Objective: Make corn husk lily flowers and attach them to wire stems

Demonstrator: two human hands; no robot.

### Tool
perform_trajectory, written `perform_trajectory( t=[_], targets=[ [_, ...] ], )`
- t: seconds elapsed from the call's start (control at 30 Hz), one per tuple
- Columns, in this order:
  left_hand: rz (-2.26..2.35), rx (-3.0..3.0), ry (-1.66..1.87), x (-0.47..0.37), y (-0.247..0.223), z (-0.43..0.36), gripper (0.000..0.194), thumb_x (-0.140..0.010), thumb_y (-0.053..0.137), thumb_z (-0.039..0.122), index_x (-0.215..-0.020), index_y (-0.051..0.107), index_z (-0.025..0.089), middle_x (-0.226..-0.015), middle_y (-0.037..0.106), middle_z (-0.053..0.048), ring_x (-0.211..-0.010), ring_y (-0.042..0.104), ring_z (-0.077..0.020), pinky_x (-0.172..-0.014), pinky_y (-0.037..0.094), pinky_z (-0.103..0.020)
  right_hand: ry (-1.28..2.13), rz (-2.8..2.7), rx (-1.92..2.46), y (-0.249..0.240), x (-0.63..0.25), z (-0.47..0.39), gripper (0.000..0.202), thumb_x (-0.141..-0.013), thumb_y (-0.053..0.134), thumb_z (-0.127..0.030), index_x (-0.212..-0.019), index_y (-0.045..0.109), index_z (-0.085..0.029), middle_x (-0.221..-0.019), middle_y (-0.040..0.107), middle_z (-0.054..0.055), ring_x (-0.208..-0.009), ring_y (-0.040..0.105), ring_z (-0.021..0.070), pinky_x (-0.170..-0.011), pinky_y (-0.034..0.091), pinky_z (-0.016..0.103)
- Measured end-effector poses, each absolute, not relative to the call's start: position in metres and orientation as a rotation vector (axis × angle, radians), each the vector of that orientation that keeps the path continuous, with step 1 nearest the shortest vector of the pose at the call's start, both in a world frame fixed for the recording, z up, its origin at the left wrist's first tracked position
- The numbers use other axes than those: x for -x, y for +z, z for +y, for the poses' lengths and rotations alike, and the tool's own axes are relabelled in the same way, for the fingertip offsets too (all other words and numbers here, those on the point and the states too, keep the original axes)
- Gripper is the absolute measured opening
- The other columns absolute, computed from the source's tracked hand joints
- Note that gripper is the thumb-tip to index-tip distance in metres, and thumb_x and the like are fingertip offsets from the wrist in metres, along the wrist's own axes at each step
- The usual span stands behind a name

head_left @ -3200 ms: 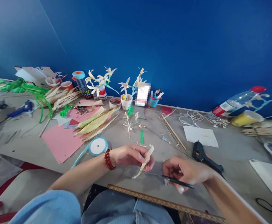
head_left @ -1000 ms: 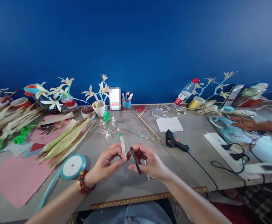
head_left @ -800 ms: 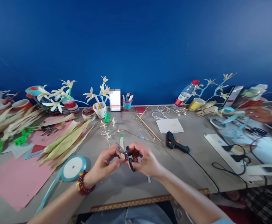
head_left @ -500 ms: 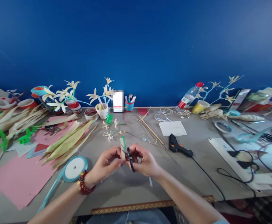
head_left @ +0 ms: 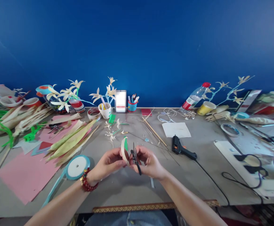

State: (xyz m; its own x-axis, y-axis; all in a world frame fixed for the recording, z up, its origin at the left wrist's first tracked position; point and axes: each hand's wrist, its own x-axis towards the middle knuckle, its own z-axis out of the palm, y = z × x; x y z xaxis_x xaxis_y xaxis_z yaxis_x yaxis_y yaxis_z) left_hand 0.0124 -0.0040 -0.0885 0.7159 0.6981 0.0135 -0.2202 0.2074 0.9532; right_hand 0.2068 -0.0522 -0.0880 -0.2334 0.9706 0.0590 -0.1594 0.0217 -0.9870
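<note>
Between the fingers of my left hand [head_left: 112, 161] is a pale strip of corn husk [head_left: 123, 148], bent in a curve, with a green strip [head_left: 126, 143] close behind its upper part. My right hand [head_left: 148, 161] grips a small pair of scissors [head_left: 134, 155] by its dark handles. The blades point up and stand just right of the husk strip, apart from it. Small pale flowers [head_left: 111, 135] lie on the table beyond my hands. A blue ribbon roll [head_left: 77, 168] rests beside my left wrist.
A black glue gun [head_left: 182, 149] lies to the right, its cord running to the front edge. Corn husks [head_left: 71, 138] and pink paper [head_left: 28, 175] spread at left. Cups with husk flowers [head_left: 105, 113], a pen holder [head_left: 132, 106] and a tilted bottle [head_left: 194, 97] line the wall.
The scissors have moved right, away from the husk strip, and their blades now point more upright. The strip now curves more. The view has shifted slightly.
</note>
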Motion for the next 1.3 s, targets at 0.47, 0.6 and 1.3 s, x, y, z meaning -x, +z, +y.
perform_trajectory(
  t=[0.47, 0.6, 1.3],
  targets=[
    [0.316, -1.104, 0.795, -0.007, -0.088, 0.000, 0.010, -0.080, 0.069, 0.024, -0.082, 0.065, 0.015, -0.083, 0.061, -0.006, -0.072, 0.057, -0.0149, -0.064, 0.048, -0.026, 1.732, -1.254, 0.758, -0.094, -0.210, -0.049, 0.049, -0.060, 0.087, -0.045, -0.081, 0.052, -0.017, -0.071, 0.062, 0.000, -0.059, 0.053, 0.0090, -0.055, 0.037, 0.020],
    [0.332, -1.097, 0.860, -0.004, -0.087, 0.003, 0.011, -0.081, 0.068, 0.026, -0.080, 0.063, 0.016, -0.080, 0.060, -0.005, -0.071, 0.055, -0.0150, -0.064, 0.045, -0.027, 1.754, -1.235, 0.741, -0.093, -0.212, -0.048, 0.051, -0.064, 0.081, -0.055, -0.081, 0.052, -0.016, -0.071, 0.061, 0.000, -0.060, 0.057, 0.0103, -0.056, 0.040, 0.021],
    [0.178, -1.087, 1.078, 0.009, -0.064, 0.014, 0.013, -0.079, 0.062, 0.028, -0.071, 0.057, 0.021, -0.064, 0.054, -0.002, -0.063, 0.048, -0.0153, -0.063, 0.040, -0.030, 1.748, -1.767, 0.917, -0.052, -0.231, -0.056, 0.054, -0.058, 0.079, -0.062, -0.075, 0.066, -0.013, -0.060, 0.063, 0.000, -0.049, 0.054, 0.0092, -0.047, 0.042, 0.019]
  ],
)
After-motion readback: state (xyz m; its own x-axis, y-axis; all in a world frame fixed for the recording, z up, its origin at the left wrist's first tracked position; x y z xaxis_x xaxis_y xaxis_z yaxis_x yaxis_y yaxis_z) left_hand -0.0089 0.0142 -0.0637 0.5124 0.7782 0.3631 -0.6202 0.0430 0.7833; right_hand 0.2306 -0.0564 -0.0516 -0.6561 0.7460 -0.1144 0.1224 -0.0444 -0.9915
